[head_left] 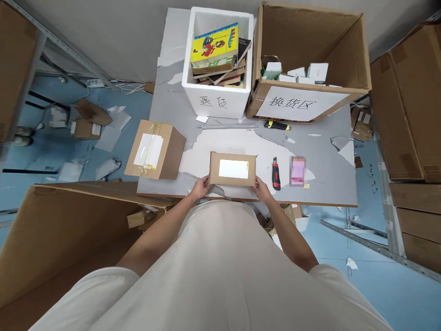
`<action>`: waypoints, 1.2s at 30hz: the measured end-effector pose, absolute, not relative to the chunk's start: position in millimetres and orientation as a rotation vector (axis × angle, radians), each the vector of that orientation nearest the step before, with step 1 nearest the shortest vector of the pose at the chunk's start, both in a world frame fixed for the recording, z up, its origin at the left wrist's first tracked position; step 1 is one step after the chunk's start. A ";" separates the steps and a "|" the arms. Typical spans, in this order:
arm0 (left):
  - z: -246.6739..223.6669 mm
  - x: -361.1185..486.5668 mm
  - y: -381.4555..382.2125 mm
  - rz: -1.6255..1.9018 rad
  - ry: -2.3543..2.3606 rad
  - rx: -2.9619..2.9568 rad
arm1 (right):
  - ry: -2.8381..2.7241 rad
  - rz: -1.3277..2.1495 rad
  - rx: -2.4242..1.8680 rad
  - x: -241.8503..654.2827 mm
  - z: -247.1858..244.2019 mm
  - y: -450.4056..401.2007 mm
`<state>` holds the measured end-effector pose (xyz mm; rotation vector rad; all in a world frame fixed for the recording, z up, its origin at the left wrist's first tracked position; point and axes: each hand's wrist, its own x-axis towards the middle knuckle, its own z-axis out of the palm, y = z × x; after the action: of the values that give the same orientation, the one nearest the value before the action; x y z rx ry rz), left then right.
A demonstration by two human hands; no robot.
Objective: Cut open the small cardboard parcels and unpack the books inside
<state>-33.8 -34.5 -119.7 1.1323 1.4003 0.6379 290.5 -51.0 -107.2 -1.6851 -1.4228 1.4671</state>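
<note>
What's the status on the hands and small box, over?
Left hand and right hand holding small box by its sides. Label showing. Red cutter to the right, apart from box.

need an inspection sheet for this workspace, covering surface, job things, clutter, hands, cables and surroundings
Surface: table, grey with pale, torn-looking patches.
Job things: labelled parcel; red cutter to its right; taped box to its left.
Clutter: yellow cutter, blurred pink item, paper scraps; foam box of books and big carton of small boxes at the far side.
Hands: left hand and right hand hold the parcel by its near corners.
Cables: pale cables on the floor, beyond the table's left side.
Surroundings: floor blue, littered; stacked boxes far right; large open box near left.
</note>
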 end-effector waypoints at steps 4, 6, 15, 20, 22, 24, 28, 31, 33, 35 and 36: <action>-99.9 -30.5 -35.9 0.698 1.442 1.165 | -1.419 1.412 -1.622 289.0 -91.2 -50.9; -86.0 -32.2 -33.2 0.715 1.481 1.231 | -1.398 1.365 -1.607 290.7 -78.2 -48.1; -57.3 -20.4 -12.7 0.760 1.651 1.336 | -1.538 1.081 -1.873 284.0 -49.2 -22.4; -57.1 -10.6 -5.9 0.786 1.724 1.284 | -1.429 1.106 -1.847 284.5 -66.0 -14.3; -55.7 -7.9 -4.9 0.782 1.762 1.290 | -1.388 1.123 -1.838 292.7 -75.0 -15.1; -53.3 -4.8 -5.4 0.805 1.807 1.323 | -1.385 0.993 -1.932 306.3 -85.4 -19.0; -46.2 3.0 -9.3 0.908 1.902 1.592 | -1.414 0.589 -2.289 338.6 -109.0 -31.1; -40.8 8.4 -11.6 0.911 1.874 1.884 | -1.394 0.599 -2.440 353.5 -123.8 -34.1; -38.8 11.0 -12.5 0.833 1.725 2.044 | -1.395 0.667 -2.497 357.6 -129.7 -30.9; -38.4 12.6 -14.0 0.735 1.547 2.146 | -1.395 0.731 -2.529 359.7 -131.2 -25.0; -38.9 13.1 -15.3 0.694 1.486 2.175 | -1.393 0.765 -2.530 360.5 -129.8 -21.4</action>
<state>13.1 -15.3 -38.9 2.1754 1.4859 0.6944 360.5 -21.4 -129.8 -2.5298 -1.3934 0.7652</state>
